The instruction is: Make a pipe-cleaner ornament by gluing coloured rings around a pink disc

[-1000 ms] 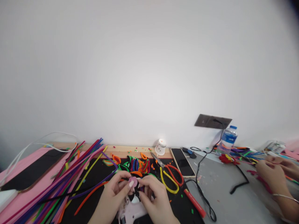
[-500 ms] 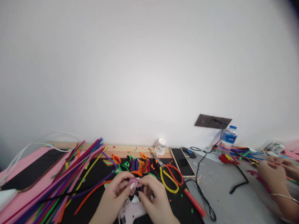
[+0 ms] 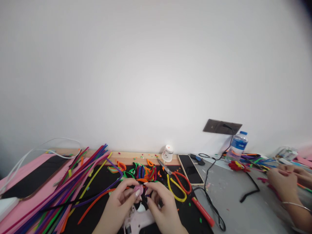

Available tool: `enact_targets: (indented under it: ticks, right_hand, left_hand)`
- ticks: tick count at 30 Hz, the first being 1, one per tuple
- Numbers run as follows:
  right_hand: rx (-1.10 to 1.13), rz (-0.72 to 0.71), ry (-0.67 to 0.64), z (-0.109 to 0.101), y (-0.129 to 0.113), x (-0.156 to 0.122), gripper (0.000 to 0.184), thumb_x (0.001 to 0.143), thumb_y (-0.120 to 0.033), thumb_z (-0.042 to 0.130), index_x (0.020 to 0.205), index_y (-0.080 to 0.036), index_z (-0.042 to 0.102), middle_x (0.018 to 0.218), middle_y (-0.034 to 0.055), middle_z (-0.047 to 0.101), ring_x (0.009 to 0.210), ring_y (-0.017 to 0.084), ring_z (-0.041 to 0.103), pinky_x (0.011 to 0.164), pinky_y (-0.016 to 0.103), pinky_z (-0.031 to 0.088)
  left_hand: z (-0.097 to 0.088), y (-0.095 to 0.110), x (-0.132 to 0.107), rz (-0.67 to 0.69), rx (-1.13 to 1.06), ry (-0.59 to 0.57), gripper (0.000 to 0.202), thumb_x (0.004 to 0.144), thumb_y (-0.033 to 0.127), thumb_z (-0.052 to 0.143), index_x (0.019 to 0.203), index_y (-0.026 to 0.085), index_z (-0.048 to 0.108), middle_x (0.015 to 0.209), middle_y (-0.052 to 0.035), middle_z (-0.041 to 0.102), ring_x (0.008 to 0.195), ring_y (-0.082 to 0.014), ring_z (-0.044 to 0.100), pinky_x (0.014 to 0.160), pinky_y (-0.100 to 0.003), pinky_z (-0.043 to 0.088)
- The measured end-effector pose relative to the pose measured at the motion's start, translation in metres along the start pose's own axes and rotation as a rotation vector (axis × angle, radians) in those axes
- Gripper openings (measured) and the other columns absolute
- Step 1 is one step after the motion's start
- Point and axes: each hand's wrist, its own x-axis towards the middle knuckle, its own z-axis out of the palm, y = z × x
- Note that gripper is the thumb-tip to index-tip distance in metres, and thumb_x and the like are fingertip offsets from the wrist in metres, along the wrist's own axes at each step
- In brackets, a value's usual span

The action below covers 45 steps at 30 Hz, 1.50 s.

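Observation:
My left hand [image 3: 119, 204] and my right hand [image 3: 162, 208] meet low in the middle, over a black mat [image 3: 97, 185]. Both pinch a small pink coiled piece [image 3: 138, 189] with dark fuzzy bits under it; the left thumb and forefinger press on its front. A pink glue gun [image 3: 137, 221] lies under my hands. Bent pipe-cleaner loops [image 3: 143, 171] in orange, green and purple lie just beyond my fingers.
Long pipe cleaners [image 3: 73, 185] fan out at left. Scissors [image 3: 176, 182], a phone [image 3: 190, 169], a small white jar [image 3: 167, 153], a black cable [image 3: 212, 195] and a water bottle [image 3: 237, 146] lie to the right. Another person's hands [image 3: 285, 182] work at far right.
My fingers shifted slightly around the pink piece; the right fingers spread a little. The other person's hands moved a bit.

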Motion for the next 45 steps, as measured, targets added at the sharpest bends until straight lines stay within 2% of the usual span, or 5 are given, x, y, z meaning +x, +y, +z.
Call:
enact_targets:
  ticks: [22, 28, 34, 39, 45]
  right_hand:
    - [-0.128, -0.163, -0.055, -0.001, -0.001, 0.001, 0.033, 0.081, -0.005, 0.052, 0.109, -0.019, 0.063, 0.091, 0.0074, 0.064, 0.072, 0.016, 0.058, 0.067, 0.025, 0.048]
    - [0.176, 0.174, 0.091, 0.004, 0.001, 0.000, 0.007, 0.084, -0.021, 0.057, 0.086, -0.016, 0.062, 0.068, 0.0004, 0.056, 0.055, 0.011, 0.047, 0.049, 0.021, 0.038]
    - [0.649, 0.530, -0.080, 0.008, 0.006, 0.004, 0.042, 0.079, -0.058, 0.061, 0.073, -0.020, 0.044, 0.046, -0.0099, 0.045, 0.031, 0.002, 0.025, 0.031, 0.015, 0.015]
    - [0.691, 0.586, -0.190, 0.009, 0.007, 0.003, 0.047, 0.081, -0.064, 0.055, 0.072, -0.018, 0.047, 0.043, -0.0080, 0.049, 0.026, 0.002, 0.027, 0.026, 0.015, 0.011]
    - [0.624, 0.553, -0.149, 0.011, 0.002, 0.002, 0.052, 0.077, -0.070, 0.055, 0.066, -0.020, 0.042, 0.038, -0.0106, 0.041, 0.028, 0.003, 0.025, 0.028, 0.015, 0.015]
  left_hand:
    - [-0.006, -0.010, 0.002, 0.035, -0.028, -0.029, 0.013, 0.076, 0.030, 0.073, 0.083, 0.020, 0.066, 0.075, 0.0010, 0.065, 0.065, -0.0134, 0.062, 0.062, -0.022, 0.051]
    - [-0.007, -0.015, 0.000, 0.217, 0.152, -0.085, 0.003, 0.082, 0.023, 0.065, 0.084, 0.023, 0.067, 0.087, -0.0008, 0.058, 0.071, -0.0152, 0.063, 0.063, -0.024, 0.053]
    - [-0.005, -0.011, -0.004, 0.318, 0.349, -0.141, 0.010, 0.087, 0.022, 0.057, 0.084, 0.022, 0.067, 0.089, -0.0041, 0.057, 0.078, -0.0180, 0.063, 0.066, -0.026, 0.054]
    - [-0.004, -0.003, -0.007, 0.376, 0.446, -0.168, 0.012, 0.087, 0.020, 0.055, 0.082, 0.022, 0.066, 0.085, -0.0035, 0.056, 0.075, -0.0170, 0.064, 0.065, -0.024, 0.053]
    - [-0.004, 0.002, -0.010, 0.501, 0.609, -0.161, 0.014, 0.085, 0.014, 0.055, 0.086, 0.022, 0.067, 0.084, -0.0041, 0.061, 0.074, -0.0165, 0.064, 0.064, -0.022, 0.053]
